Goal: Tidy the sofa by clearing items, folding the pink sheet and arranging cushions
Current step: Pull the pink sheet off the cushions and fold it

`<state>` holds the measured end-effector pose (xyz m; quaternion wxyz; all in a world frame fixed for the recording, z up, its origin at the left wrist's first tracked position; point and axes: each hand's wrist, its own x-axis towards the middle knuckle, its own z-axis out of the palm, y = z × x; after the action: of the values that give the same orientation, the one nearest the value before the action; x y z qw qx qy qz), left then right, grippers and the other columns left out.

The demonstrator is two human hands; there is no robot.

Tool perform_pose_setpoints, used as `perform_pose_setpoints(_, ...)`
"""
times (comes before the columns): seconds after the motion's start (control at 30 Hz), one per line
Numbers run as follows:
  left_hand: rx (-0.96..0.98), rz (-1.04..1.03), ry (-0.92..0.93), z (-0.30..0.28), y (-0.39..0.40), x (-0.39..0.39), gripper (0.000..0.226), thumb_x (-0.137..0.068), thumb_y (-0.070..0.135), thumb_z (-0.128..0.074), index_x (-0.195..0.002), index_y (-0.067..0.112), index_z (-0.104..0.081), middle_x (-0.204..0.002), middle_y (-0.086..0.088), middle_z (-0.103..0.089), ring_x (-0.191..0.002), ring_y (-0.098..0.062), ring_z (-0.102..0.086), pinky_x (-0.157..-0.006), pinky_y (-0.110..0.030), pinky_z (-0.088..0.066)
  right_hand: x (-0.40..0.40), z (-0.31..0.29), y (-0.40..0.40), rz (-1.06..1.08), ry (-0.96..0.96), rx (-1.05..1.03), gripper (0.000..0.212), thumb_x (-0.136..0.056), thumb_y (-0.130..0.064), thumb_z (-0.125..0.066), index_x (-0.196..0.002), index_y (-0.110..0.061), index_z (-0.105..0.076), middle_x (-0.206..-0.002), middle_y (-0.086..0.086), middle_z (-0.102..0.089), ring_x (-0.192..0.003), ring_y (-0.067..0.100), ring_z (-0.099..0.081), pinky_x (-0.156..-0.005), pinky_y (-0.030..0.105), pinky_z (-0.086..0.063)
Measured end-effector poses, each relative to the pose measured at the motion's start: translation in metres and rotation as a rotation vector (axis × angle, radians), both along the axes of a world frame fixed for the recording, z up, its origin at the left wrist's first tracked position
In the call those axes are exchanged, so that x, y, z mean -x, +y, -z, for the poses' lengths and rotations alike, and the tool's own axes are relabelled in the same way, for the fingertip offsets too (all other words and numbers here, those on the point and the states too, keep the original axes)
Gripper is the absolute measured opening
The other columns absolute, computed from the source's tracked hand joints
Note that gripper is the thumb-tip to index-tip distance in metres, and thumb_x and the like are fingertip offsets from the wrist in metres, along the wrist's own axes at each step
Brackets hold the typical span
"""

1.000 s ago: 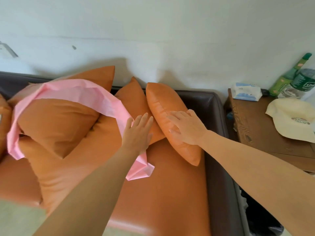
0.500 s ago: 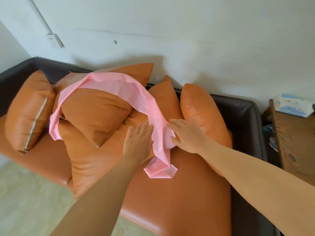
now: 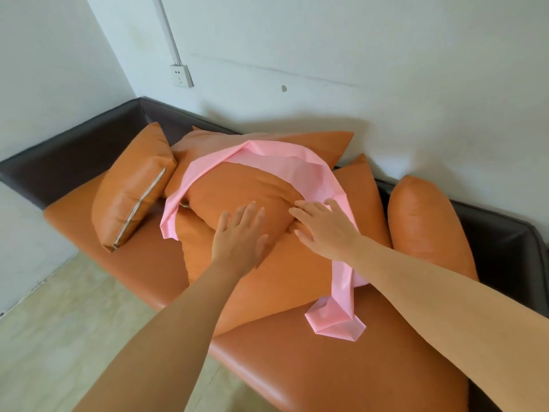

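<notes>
Both hands are out over the cushion pile now, fingers straight and loosely spread, gripping nothing. The left hand (image 3: 239, 233) lies flat on the top cushion (image 3: 237, 188), while the right hand (image 3: 322, 226) rests at that cushion's right end, its fingertips touching the pink sheet (image 3: 300, 171). That sheet is one long band: it arcs over the back of the pile, then trails down to the right under the right wrist and ends crumpled on the sofa (image 3: 326, 367) seat. So its length runs from far left to near right, and the right hand looks the better placed to gather it. I count six orange cushions, one pink sheet, two hands.
</notes>
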<state>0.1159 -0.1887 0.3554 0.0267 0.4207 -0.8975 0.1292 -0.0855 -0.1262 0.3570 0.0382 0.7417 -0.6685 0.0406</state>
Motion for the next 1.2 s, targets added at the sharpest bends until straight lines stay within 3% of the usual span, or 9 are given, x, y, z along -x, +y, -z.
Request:
perform_pose_setpoints(0.07,-0.016,-0.008,0.011,-0.007,-0.026,-0.021,0.059,-0.101,0.048,-0.031,-0.152,0.022,-0.016,-0.159,-0.001,-0.015,-0.144,-0.02,-0.017,-0.115,-0.043,-0.014,-0.021,-0.006,-0.026,-0.001,0.004,0.003,0.045,-0.098,-0.036,-0.046,-0.139,-0.017,-0.044,-0.148,0.006,-0.041,-0.131,0.027,-0.045,-0.105,0.049,-0.033)
perform_pose_setpoints(0.17,0.009,-0.025,-0.008,-0.007,-0.063,-0.056,0.06,-0.101,0.049,-0.03,-0.152,0.022,-0.015,-0.159,-0.001,-0.016,-0.144,-0.02,-0.019,-0.113,-0.042,-0.015,-0.054,-0.011,-0.065,0.009,0.023,0.0,0.046,-0.099,-0.037,-0.042,-0.142,-0.019,-0.041,-0.151,0.005,-0.038,-0.133,0.027,-0.041,-0.106,0.047,-0.032)
perform_pose_setpoints(0.3,-0.009,-0.045,-0.007,0.003,-0.107,-0.105,0.061,-0.087,0.046,-0.062,-0.138,0.016,-0.048,-0.143,-0.007,-0.048,-0.127,-0.025,-0.048,-0.103,-0.046,-0.033,-0.099,-0.01,-0.113,0.021,0.044,-0.004,0.048,-0.1,-0.039,-0.036,-0.145,-0.022,-0.034,-0.154,0.003,-0.031,-0.137,0.023,-0.035,-0.109,0.046,-0.027)
perform_pose_setpoints(0.37,0.001,-0.062,-0.011,0.012,-0.126,-0.128,0.061,-0.082,0.045,-0.068,-0.133,0.014,-0.055,-0.136,-0.007,-0.054,-0.12,-0.025,-0.054,-0.1,-0.046,-0.034,-0.123,-0.006,-0.136,-0.011,0.054,-0.002,0.047,-0.1,-0.037,-0.039,-0.143,-0.02,-0.037,-0.153,0.004,-0.033,-0.135,0.024,-0.038,-0.107,0.046,-0.029)
perform_pose_setpoints(0.47,0.002,-0.111,-0.01,0.023,-0.149,-0.154,0.062,-0.086,0.045,-0.064,-0.136,0.013,-0.049,-0.14,-0.007,-0.049,-0.124,-0.024,-0.049,-0.102,-0.043,-0.026,-0.153,0.006,-0.168,-0.073,0.059,-0.025,0.043,-0.094,-0.032,-0.051,-0.133,-0.014,-0.049,-0.146,0.009,-0.044,-0.125,0.028,-0.05,-0.097,0.047,-0.036)
perform_pose_setpoints(0.63,-0.038,-0.192,-0.122,0.041,-0.188,-0.184,0.061,-0.101,0.045,-0.03,-0.151,0.017,-0.011,-0.157,-0.003,-0.016,-0.141,-0.021,-0.021,-0.113,-0.041,-0.015,-0.184,0.019,-0.219,-0.186,0.082,-0.042,0.038,-0.091,-0.029,-0.057,-0.125,-0.015,-0.053,-0.137,0.009,-0.052,-0.117,0.029,-0.054,-0.091,0.045,-0.038)
perform_pose_setpoints(0.93,-0.107,-0.335,-0.13,0.098,-0.235,-0.21,0.066,-0.096,0.043,-0.045,-0.151,0.017,-0.019,-0.155,-0.001,-0.022,-0.139,-0.02,-0.027,-0.111,-0.04,-0.019,-0.217,0.074,-0.297,-0.287,0.212,-0.119,0.045,-0.098,-0.024,-0.044,-0.142,-0.018,-0.036,-0.152,0.009,-0.031,-0.132,0.028,-0.038,-0.109,0.045,-0.025)
perform_pose_setpoints(1.07,-0.194,-0.355,-0.123,0.134,-0.258,-0.213,0.065,-0.099,0.043,-0.041,-0.15,0.015,-0.011,-0.157,-0.001,-0.016,-0.14,-0.019,-0.022,-0.111,-0.04,-0.017,-0.239,0.115,-0.322,-0.35,0.271,-0.111,0.049,-0.073,-0.021,-0.074,-0.12,-0.019,-0.061,-0.127,0.008,-0.06,-0.105,0.025,-0.061,-0.095,0.045,-0.044)
perform_pose_setpoints(1.2,-0.203,-0.333,-0.088,0.168,-0.28,-0.222,0.062,-0.099,0.04,-0.041,-0.15,0.014,-0.016,-0.156,-0.001,-0.019,-0.139,-0.018,-0.026,-0.11,-0.039,-0.019,-0.255,0.153,-0.351,-0.351,0.314,-0.073,0.057,-0.052,-0.025,-0.083,-0.106,-0.022,-0.069,-0.114,0.002,-0.066,-0.095,0.02,-0.062,-0.09,0.042,-0.047)
